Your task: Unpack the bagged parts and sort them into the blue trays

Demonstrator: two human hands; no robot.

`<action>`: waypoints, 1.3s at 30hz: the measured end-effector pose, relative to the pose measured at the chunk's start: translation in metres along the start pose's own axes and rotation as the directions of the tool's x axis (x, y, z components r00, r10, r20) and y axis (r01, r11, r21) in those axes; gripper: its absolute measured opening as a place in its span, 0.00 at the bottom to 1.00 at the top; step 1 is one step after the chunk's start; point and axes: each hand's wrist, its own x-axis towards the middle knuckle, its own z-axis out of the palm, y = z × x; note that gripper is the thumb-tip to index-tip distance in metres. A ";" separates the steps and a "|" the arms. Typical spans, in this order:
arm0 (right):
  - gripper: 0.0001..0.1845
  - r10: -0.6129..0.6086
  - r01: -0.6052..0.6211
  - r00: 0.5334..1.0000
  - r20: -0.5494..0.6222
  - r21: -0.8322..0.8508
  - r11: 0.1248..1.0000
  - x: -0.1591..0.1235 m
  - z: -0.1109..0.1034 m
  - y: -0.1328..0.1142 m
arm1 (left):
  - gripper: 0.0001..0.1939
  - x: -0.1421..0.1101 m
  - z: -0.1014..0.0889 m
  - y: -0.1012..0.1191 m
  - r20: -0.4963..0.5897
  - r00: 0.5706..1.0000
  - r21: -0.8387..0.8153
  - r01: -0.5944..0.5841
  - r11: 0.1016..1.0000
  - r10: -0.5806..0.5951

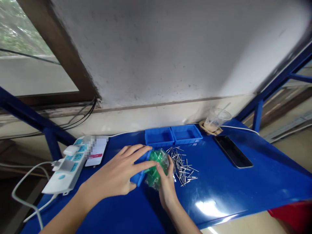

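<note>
My left hand [129, 170] is wrapped around a small blue plastic bin [138, 177], which is tilted toward the right. Against the bin's opening sits a clear plastic bag [152, 183] of green pieces [157, 159], their exact kind hard to make out. My right hand [167, 183] grips the bag from its right side, thumb on top. Part of the bin is hidden behind my left fingers. Just right of the bag, a loose pile of thin metal pins [182, 169] lies on the blue table [219, 182].
Two blue bins [159, 136] [186, 134] stand side by side near the wall. At the right are a plastic cup [215, 119] with a straw and a black phone [233, 151]. A white power strip [67, 169] and a lit phone [97, 151] lie at the left.
</note>
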 end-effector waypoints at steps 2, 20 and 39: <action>0.43 0.033 -0.034 0.999 -0.032 -0.016 0.999 -0.002 -0.007 -0.006 | 0.40 0.010 -0.007 0.002 0.061 0.996 0.013 -0.059 0.998 0.058; 0.21 -0.504 0.543 0.820 0.273 -0.650 0.532 -0.012 -0.032 -0.013 | 0.32 0.101 -0.033 0.016 0.352 0.901 0.127 -0.313 0.941 0.252; 0.23 -0.397 0.677 0.617 0.679 -0.716 -0.173 0.071 0.018 -0.040 | 0.26 -0.007 -0.021 -0.135 -0.104 0.882 -0.245 0.425 0.872 -0.459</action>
